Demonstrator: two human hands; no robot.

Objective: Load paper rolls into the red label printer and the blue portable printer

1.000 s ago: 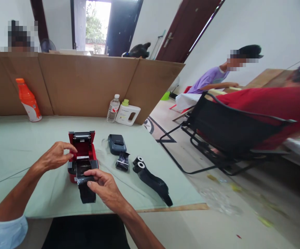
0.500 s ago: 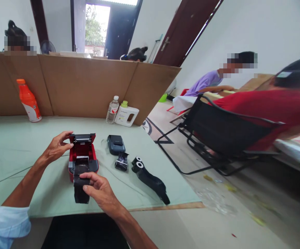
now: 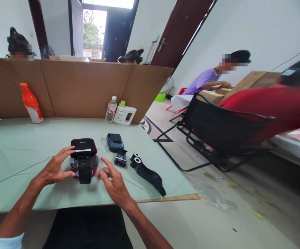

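Behind the green table [image 3: 35, 136] stands a brown wall [image 3: 84, 91]. The left hand [image 3: 53, 169], fingers wide, touches the red-black box [image 3: 83, 144] on it; the right hand [image 3: 116, 185], wide too, is near. A long strip [image 3: 150, 178], dark gadget [image 3: 115, 142] and small roll [image 3: 120, 158] lie right.

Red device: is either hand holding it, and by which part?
The left hand holds the red device by its left side, fingers at the lid, thumb lower down. The right hand is open beside it; contact cannot be told.
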